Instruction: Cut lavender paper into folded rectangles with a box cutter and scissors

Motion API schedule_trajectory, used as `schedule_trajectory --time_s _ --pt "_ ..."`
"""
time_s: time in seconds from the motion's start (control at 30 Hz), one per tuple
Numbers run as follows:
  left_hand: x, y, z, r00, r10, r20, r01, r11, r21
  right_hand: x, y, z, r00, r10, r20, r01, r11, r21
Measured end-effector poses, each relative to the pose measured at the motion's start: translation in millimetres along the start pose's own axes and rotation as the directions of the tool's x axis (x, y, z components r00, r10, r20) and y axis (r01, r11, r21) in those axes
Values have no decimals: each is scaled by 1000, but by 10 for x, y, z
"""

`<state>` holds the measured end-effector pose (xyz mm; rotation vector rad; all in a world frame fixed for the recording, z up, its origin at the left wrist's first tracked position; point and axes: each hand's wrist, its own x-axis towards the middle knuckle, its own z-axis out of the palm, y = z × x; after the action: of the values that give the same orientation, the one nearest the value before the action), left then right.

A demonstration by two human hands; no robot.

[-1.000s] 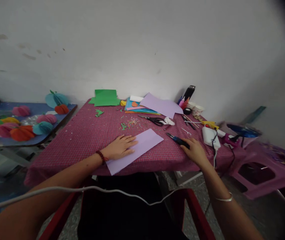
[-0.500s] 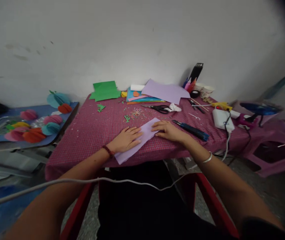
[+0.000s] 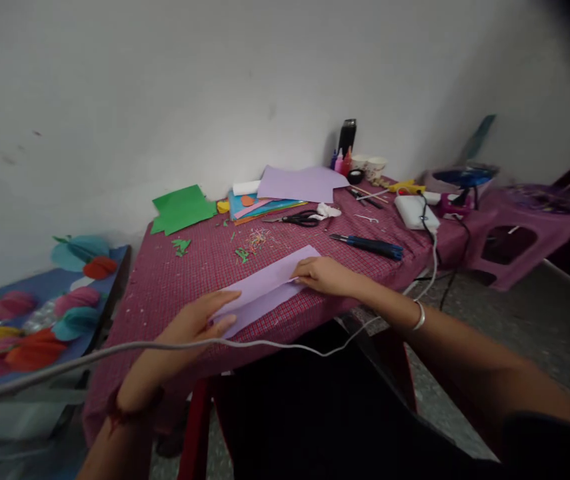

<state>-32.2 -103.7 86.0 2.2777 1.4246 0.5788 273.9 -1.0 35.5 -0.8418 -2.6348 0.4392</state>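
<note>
A folded sheet of light purple paper (image 3: 269,283) lies aslant near the table's front edge, its near flap partly lifted along the crease. My right hand (image 3: 322,275) pinches the edge of that flap towards the paper's right end. At the left end is my left hand (image 3: 192,327), thumb and forefinger spread apart beside the paper; its other fingers are partly hidden. Just beyond the paper are green paper scraps (image 3: 242,254) and a scatter of thin coloured clippings (image 3: 259,240). A dark blue cutter knife (image 3: 369,246) lies to the right.
Black scissors (image 3: 302,218) lie by crumpled white tissue (image 3: 325,211). Green sheets (image 3: 182,211) and a larger purple sheet (image 3: 302,185) are at the back. A white power bank (image 3: 416,213) sits right. A white cable (image 3: 275,345) crosses in front. Paper ornaments (image 3: 37,350) fill the left table.
My left hand has slid left and its fingers have lifted off the paper. My right hand has gone from lying on the paper to pinching its flap, which now opens. The view has shifted.
</note>
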Motion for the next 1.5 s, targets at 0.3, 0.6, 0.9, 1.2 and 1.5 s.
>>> schedule_trajectory --time_s 0.3,0.6,0.9,1.2,1.5 --pt "-49 -472 338 951 -116 -286 121 993 -2 -155 75 -76 997 70 16 -70 997 -10" --pt "-89 -234 455 681 -586 -440 321 778 -540 -321 505 31 896 395 -201 -176 733 657" --pt "-59 -178 599 701 -657 -277 292 618 -730 -340 551 109 724 590 -358 -15 532 846" --pt "-246 -161 692 756 -369 -540 221 921 -320 -414 500 72 703 627 -335 107 373 922" --pt "-477 40 608 736 274 -619 -176 960 216 -635 501 -97 877 461 -137 36 221 975"
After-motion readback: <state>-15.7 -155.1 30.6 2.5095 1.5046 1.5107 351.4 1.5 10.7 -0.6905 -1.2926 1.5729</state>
